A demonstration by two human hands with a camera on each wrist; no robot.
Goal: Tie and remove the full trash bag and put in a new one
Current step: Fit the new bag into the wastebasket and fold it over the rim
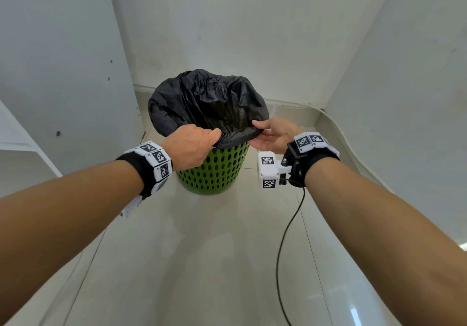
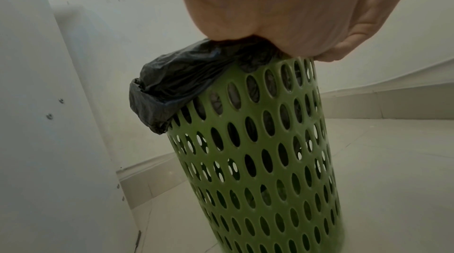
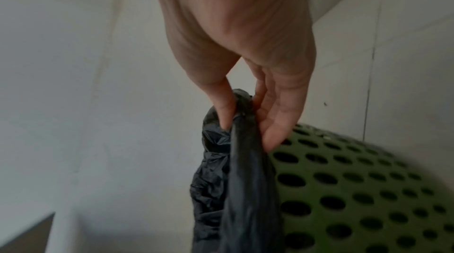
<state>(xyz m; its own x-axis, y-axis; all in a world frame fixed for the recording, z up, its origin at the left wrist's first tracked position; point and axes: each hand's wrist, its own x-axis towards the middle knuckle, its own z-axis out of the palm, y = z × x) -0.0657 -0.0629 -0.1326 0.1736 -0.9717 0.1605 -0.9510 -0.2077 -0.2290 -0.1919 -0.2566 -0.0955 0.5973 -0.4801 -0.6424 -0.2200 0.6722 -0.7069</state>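
Walls (image 1: pixel 252 22): pale, plain, meeting at a corner behind the bin; a white panel (image 1: pixel 63 60) with small screw heads stands at the left.

Floor (image 1: pixel 202 250): light glossy tiles with a low skirting along the wall.

Bin (image 1: pixel 212 171): green plastic, round, perforated with oval holes, upright on the floor near the corner. Through the holes the left wrist view shows dark crumpled material inside.

Trash bag (image 1: pixel 207 100): black, thin, crinkled, seated in the bin with its mouth open and its edge folded over the far and left rim. The near edge is lifted off the rim and gathered between the two hands.

Left hand (image 1: pixel 189 146): knuckles up, fingers curled round the near-left part of the bag's edge, just above the rim.

Right hand (image 1: pixel 273 136): palm turned inward, thumb (image 3: pixel 226 109) and fingers pinching a bunched fold of the bag at the near-right rim.

Wristbands (image 1: pixel 156 161): black straps with white square-patterned marker blocks, one per wrist.

Cable (image 1: pixel 285 237): black, hanging from the right wrist unit toward the floor.
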